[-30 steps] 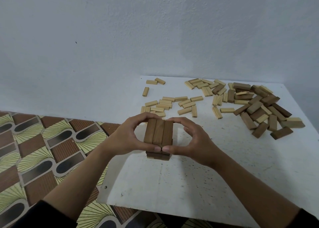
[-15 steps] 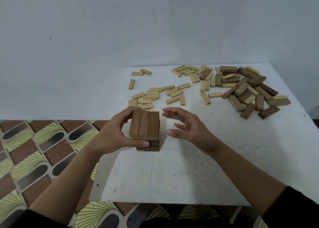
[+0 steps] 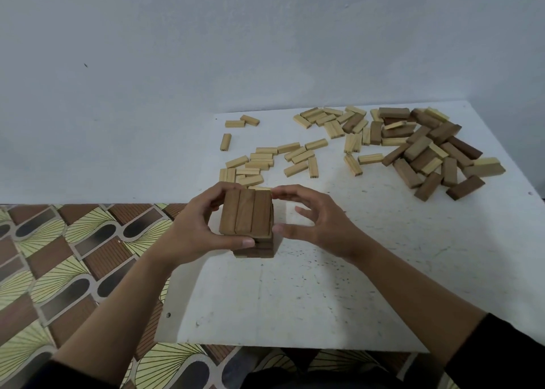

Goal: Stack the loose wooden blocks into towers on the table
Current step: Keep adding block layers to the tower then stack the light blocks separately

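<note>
My left hand grips the tower, my right hand pinches its right edge, squaring the top layer; next, I reckon, more dark blocks from beyond it.

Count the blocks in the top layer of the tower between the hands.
3, lying side by side on the tower: the left block by the left hand, the middle block, and the right block by the fingers of the right hand. None looks hidden.
</note>
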`<state>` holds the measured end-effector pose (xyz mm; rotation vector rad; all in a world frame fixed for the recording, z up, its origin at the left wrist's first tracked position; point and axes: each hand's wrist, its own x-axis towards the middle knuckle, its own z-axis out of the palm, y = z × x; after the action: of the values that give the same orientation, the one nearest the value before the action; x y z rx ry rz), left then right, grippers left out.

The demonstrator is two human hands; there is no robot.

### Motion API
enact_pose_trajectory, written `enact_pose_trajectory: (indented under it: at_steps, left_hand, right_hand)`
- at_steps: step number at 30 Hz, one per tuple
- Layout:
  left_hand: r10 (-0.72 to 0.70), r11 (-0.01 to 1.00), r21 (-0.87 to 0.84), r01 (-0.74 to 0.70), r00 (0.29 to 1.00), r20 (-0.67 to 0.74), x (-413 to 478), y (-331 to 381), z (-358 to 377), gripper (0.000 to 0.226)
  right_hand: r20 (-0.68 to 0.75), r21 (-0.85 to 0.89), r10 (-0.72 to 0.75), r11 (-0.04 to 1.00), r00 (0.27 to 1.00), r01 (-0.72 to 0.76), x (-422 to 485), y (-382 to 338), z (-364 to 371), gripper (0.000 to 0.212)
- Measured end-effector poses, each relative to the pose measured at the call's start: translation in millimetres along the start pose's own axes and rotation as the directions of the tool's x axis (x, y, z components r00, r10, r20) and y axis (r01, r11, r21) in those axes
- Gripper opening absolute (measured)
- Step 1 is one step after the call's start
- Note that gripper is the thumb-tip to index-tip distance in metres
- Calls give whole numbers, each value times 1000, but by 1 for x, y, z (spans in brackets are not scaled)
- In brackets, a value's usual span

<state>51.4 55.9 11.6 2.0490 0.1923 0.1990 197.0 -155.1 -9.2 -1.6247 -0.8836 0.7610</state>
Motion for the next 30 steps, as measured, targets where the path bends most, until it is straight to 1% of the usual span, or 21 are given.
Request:
enact_pose_trajectory:
  at_steps: [14,18,21,25,30]
  left_hand:
    - [14,999,-41,-14,1000,11,1,-2,1,75]
    - [24,999,-48,-23,999,23,1,-4,0,79]
    - [31,997,-68,-29,999,33,1,-6,-4,84]
    - [44,996,-77,-41,998,35,2,-5,-10,81]
    - [49,997,-63,-47,998,36,5,-4,-10,73]
  right_hand:
    - [1,-4,-2,1000,1000,2,-1,-2,1,60]
    - [6,-4,-3,1000,1000,3,-2,-4,-1,67]
    - [25,-40,-10,999,1000,11,-2,-7,0,74]
    - [27,-107,-47,993,999,50,2,-12,3,81]
    - [29,-168,-82,982,996,86,5,-14,7,76]
